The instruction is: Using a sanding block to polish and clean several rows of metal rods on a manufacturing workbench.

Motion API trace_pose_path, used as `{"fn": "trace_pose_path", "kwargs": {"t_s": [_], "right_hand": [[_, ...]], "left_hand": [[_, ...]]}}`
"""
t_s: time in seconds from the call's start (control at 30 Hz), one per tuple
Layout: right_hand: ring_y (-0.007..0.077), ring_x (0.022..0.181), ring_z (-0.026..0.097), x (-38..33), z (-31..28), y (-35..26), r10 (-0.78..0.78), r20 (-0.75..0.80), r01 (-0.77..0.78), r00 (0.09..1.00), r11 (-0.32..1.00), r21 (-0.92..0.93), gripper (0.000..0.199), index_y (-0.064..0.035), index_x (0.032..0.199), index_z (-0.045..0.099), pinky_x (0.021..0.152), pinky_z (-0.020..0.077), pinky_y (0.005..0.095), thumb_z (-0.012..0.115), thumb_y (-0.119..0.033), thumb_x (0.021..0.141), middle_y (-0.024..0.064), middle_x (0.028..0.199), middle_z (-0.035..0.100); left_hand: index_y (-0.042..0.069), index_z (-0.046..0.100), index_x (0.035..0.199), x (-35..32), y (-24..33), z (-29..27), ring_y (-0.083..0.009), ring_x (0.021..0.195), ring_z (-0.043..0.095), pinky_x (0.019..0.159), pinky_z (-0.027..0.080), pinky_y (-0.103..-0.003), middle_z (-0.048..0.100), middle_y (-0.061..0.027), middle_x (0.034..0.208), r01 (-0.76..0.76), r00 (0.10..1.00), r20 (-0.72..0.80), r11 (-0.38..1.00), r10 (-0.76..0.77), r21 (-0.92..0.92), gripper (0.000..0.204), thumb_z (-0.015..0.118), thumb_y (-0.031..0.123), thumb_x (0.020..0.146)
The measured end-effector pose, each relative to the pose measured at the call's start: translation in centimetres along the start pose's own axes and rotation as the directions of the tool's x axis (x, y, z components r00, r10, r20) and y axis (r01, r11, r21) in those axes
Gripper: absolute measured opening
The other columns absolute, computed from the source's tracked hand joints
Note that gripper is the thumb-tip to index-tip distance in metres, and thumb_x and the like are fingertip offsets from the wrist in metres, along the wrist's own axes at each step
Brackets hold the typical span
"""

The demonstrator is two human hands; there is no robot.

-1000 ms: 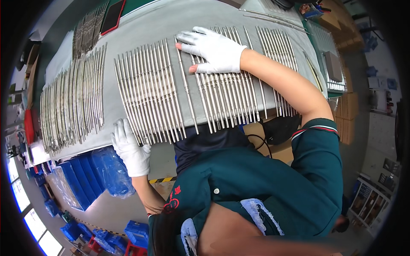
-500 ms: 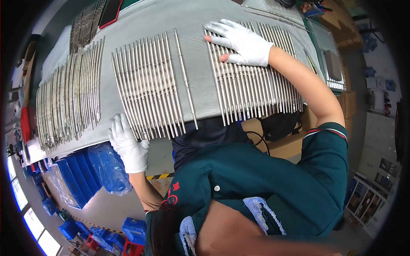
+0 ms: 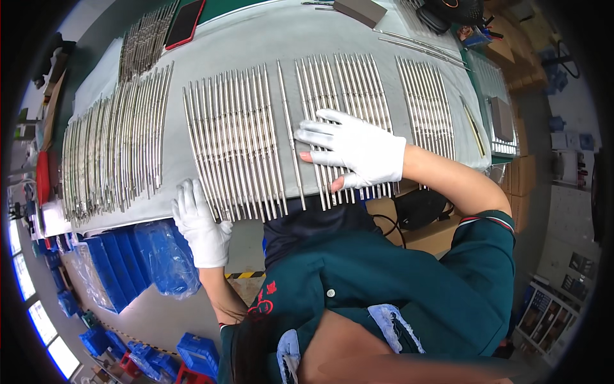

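My right hand [image 3: 358,146], in a white glove with the thumb and one fingertip bare, lies flat with its fingers spread over a row of slim metal rods [image 3: 363,83]. Its fingertips point left, close to a single rod [image 3: 286,115] that lies apart. Left of that rod is another row of rods [image 3: 235,137], side by side. At this row's lower left corner my gloved left hand [image 3: 199,224] rests on the table edge, fingers stretched out. Each rod is silvery and stepped along its length.
A large bundle of rods [image 3: 118,144] lies at the left, with a darker bundle [image 3: 146,41] behind it. A smaller row [image 3: 427,105] is at the right. A phone [image 3: 185,24], a grey block [image 3: 360,10] and a black cap [image 3: 451,14] lie far back. Blue bins [image 3: 118,262] stand below the table.
My right hand has moved nearer and slightly left over the rods. The rods under it have shifted left, leaving a gap before the right-hand row. My left hand keeps its place at the edge.
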State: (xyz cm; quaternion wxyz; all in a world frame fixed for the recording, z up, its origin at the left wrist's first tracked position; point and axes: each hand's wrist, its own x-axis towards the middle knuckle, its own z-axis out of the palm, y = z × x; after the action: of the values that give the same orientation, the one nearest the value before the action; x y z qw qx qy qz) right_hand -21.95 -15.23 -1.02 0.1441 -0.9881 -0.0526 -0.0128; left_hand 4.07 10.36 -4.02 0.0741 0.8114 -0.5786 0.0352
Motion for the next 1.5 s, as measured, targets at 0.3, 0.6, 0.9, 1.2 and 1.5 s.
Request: {"fn": "trace_pose_path", "kwargs": {"t_s": [0.3, 0.6, 0.9, 1.2, 1.5], "right_hand": [[0.0395, 0.135, 0.038, -5.0, -1.2, 0.6, 0.062, -0.007, -0.062, 0.998, 0.998, -0.03, 0.073, -0.0066, 0.131, 0.052, 0.115, 0.0224, 0.0524, 0.041, -0.064, 0.088, 0.0222, 0.144, 0.042], [0.0421, 0.136, 0.036, -3.6, -1.0, 0.2, 0.045, 0.059, -0.047, 0.997, 0.998, 0.037, 0.078, -0.0096, 0.138, 0.045, 0.115, 0.0194, 0.0577, 0.051, -0.064, 0.082, 0.0242, 0.145, 0.039], [0.0369, 0.132, 0.042, 0.6, -0.6, -4.0, -0.248, -0.101, 0.267, 0.964, 0.917, 0.296, 0.067, -0.0097, 0.128, 0.054, 0.112, 0.0292, 0.0522, 0.069, -0.047, 0.075, 0.0183, 0.141, 0.045], [0.0418, 0.134, 0.039, -14.5, -3.8, 2.1, 0.454, -0.155, -0.47, 0.877, 0.878, -0.09, 0.082, -0.0105, 0.14, 0.044, 0.115, 0.0245, 0.0513, 0.033, -0.073, 0.088, 0.0224, 0.144, 0.043], [0.041, 0.137, 0.035, -13.0, -2.3, 1.2, 0.344, -0.031, -0.346, 0.938, 0.932, -0.11, 0.085, -0.0051, 0.135, 0.049, 0.116, 0.0205, 0.0532, 0.036, -0.073, 0.085, 0.0212, 0.145, 0.042]], "left_hand": [[0.002, 0.043, 0.141, 0.3, -2.1, -1.8, -0.0382, 0.136, 0.039, 0.114, 0.028, -0.048, 0.045, -0.0214, 0.142, -0.081, 0.996, 0.02, 0.982, 0.085, -0.168, 0.074, 0.054, -0.01, 0.069], [-0.002, 0.039, 0.143, 5.6, 0.0, 0.0, -0.0232, 0.137, 0.039, 0.114, 0.027, -0.035, 0.044, -0.0161, 0.146, 0.122, 0.977, 0.035, 0.414, -0.21, -0.902, 0.046, 0.049, 0.015, 0.101], [-0.003, 0.036, 0.145, 8.3, 0.0, 1.1, -0.0241, 0.139, 0.036, 0.117, 0.025, -0.037, 0.041, -0.0165, 0.148, 0.086, 0.973, 0.025, 0.26, -0.228, -0.962, 0.05, 0.047, 0.021, 0.102], [-0.003, 0.037, 0.144, 8.4, -0.9, 2.0, -0.0253, 0.14, 0.035, 0.118, 0.023, -0.039, 0.041, -0.0174, 0.147, 0.044, 0.963, 0.007, 0.133, -0.268, -0.99, 0.05, 0.045, 0.023, 0.102], [-0.002, 0.038, 0.144, 8.6, -0.9, 2.7, -0.0266, 0.14, 0.035, 0.12, 0.022, -0.04, 0.041, -0.0182, 0.147, -0.007, 0.952, -0.014, 0.022, -0.307, -1.0, 0.049, 0.043, 0.025, 0.103]]}}
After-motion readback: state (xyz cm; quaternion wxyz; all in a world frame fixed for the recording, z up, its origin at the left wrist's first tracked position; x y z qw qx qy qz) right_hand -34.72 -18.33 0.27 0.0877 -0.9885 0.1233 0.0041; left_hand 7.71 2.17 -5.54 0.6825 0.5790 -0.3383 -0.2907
